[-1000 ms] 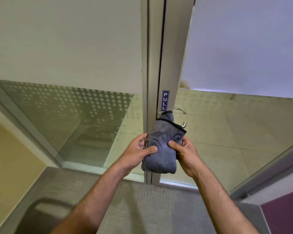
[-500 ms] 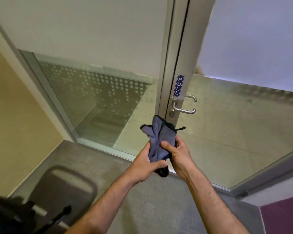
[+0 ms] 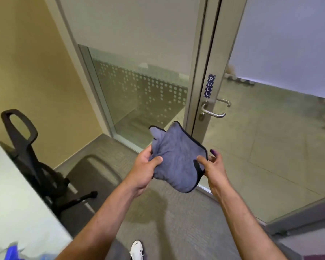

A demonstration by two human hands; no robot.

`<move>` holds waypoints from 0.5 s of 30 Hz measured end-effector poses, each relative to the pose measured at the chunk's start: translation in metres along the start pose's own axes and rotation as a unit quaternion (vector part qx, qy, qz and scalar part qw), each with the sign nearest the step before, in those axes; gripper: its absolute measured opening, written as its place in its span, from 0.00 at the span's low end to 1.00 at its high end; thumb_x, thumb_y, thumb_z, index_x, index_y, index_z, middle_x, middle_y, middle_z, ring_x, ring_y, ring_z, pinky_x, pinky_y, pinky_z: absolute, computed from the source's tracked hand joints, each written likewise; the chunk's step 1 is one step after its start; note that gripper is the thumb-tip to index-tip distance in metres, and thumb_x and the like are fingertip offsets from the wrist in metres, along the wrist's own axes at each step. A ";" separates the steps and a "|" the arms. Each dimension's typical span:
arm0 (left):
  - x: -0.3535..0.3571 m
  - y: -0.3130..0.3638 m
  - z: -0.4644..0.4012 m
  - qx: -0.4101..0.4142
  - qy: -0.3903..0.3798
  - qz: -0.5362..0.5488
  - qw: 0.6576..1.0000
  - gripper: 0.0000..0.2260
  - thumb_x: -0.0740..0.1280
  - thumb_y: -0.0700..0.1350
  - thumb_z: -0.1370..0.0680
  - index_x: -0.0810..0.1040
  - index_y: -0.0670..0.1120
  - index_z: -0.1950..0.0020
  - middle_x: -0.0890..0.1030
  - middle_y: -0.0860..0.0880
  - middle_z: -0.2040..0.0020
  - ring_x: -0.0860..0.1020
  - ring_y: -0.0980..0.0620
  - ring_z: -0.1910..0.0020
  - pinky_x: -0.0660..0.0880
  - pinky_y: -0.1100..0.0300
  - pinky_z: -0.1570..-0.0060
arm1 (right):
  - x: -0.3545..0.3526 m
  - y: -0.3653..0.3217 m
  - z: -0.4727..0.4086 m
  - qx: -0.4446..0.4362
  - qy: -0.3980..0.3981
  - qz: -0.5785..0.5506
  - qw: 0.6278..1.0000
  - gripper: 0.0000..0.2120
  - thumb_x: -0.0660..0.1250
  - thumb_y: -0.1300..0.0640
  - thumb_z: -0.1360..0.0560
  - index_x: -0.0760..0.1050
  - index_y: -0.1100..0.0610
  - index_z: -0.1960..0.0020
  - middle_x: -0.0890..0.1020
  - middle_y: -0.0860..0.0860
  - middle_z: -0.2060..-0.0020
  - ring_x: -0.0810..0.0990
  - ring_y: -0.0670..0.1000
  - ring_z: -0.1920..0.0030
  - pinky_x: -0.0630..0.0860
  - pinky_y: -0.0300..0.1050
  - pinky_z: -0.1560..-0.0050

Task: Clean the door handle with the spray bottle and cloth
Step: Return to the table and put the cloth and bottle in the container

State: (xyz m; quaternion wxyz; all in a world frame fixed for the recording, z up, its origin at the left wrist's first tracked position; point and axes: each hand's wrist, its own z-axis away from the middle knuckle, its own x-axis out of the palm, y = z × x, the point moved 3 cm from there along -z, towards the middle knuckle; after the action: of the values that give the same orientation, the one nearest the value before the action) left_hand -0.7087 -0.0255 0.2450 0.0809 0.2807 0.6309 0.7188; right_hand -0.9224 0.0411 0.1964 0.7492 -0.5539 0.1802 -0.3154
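One sign [image 3: 211, 85] can be read: a narrow dark blue label with the white word "PULL", its letters stacked top to bottom. It stands on the metal door frame [image 3: 204, 53], just above the door handle [image 3: 213, 110].

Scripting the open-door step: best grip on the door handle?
Wrap the fingers around the horizontal bar of the door handle, coming from the room side, hand entering from its free right end. The bar stands off the frame below the PULL sign, leaving clearance behind it, and its pivot sits at the left.
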 end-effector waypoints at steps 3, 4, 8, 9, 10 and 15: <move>0.009 -0.008 0.031 -0.008 0.028 -0.003 1.000 0.19 0.62 0.32 0.20 0.77 0.46 0.33 0.84 0.47 0.38 0.81 0.47 0.36 0.80 0.57 0.41 | 0.000 0.021 0.028 -0.027 0.028 0.164 0.986 0.30 0.74 0.52 0.26 0.67 0.54 0.28 0.73 0.50 0.39 0.77 0.50 0.46 0.77 0.46 0.47; 0.009 -0.011 0.041 -0.012 0.044 -0.004 0.999 0.18 0.62 0.31 0.19 0.77 0.46 0.33 0.84 0.47 0.38 0.81 0.47 0.36 0.80 0.57 0.41 | 0.004 0.026 0.038 -0.034 0.020 0.174 0.984 0.25 0.73 0.50 0.26 0.72 0.55 0.32 0.76 0.50 0.42 0.78 0.51 0.47 0.77 0.45 0.47; 0.000 -0.012 0.083 -0.019 0.100 0.032 0.994 0.17 0.63 0.32 0.20 0.78 0.46 0.35 0.85 0.46 0.40 0.83 0.46 0.39 0.81 0.58 0.47 | 0.037 0.038 0.087 0.095 -0.174 0.040 0.979 0.17 0.65 0.40 0.21 0.81 0.53 0.53 0.83 0.44 0.69 0.80 0.45 0.68 0.75 0.38 0.67; -0.003 -0.012 0.094 -0.016 0.108 0.048 0.993 0.18 0.64 0.32 0.21 0.76 0.45 0.33 0.85 0.45 0.39 0.82 0.45 0.38 0.81 0.57 0.46 | 0.047 0.041 0.098 0.138 -0.231 0.016 0.963 0.21 0.63 0.36 0.22 0.82 0.53 0.50 0.85 0.46 0.65 0.83 0.46 0.65 0.77 0.41 0.64; -0.007 -0.012 0.105 -0.013 0.115 0.062 0.991 0.20 0.64 0.32 0.22 0.75 0.45 0.31 0.84 0.44 0.37 0.82 0.45 0.37 0.81 0.57 0.45 | 0.056 0.043 0.108 0.164 -0.284 -0.009 0.945 0.24 0.62 0.34 0.23 0.83 0.52 0.47 0.87 0.48 0.58 0.85 0.49 0.59 0.79 0.45 0.58; -0.032 -0.007 0.158 0.012 0.177 0.089 0.980 0.23 0.60 0.27 0.22 0.75 0.46 0.32 0.83 0.43 0.37 0.82 0.43 0.37 0.81 0.56 0.45 | 0.101 0.054 0.151 0.162 -0.403 -0.055 0.899 0.31 0.77 0.48 0.33 0.77 0.63 0.36 0.85 0.60 0.43 0.84 0.60 0.43 0.80 0.54 0.43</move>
State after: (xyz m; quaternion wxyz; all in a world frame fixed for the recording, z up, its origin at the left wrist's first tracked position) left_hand -0.6041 0.0975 0.2364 -0.0995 0.2048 0.6165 0.7537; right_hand -0.7393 0.0917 0.2017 0.8183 -0.5140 -0.2218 -0.1305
